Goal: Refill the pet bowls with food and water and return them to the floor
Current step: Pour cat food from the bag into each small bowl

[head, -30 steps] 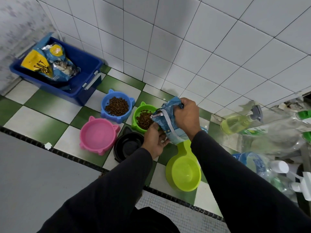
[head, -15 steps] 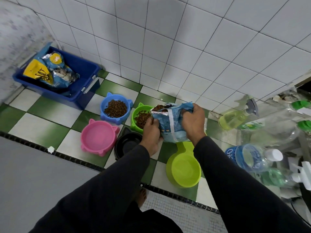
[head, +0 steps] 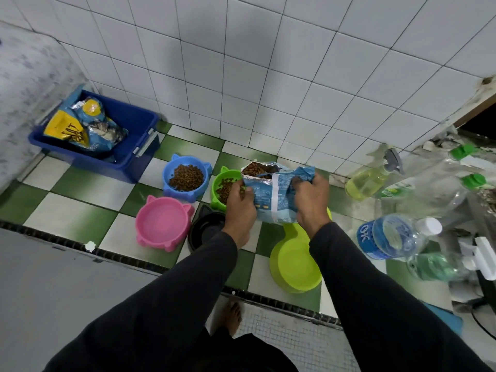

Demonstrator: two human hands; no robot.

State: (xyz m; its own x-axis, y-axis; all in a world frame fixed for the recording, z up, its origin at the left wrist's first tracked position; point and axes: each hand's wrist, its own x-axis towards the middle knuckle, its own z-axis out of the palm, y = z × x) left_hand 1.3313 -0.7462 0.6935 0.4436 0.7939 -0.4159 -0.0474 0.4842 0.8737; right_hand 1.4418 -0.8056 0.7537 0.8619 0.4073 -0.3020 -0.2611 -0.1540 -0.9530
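Blue foil food bag [head: 279,196] stands nearly upright between your hands, long axis vertical, torn mouth up and tipped left over the green bowl [head: 224,187], brown kibble showing inside. Your left hand [head: 239,208] and right hand [head: 311,200] clutch its crumpled sides.

A wall [head: 241,63] is clad in white square tiles. The floor [head: 80,205] is laid in green and white checks, edged by a dark strip [head: 40,232].
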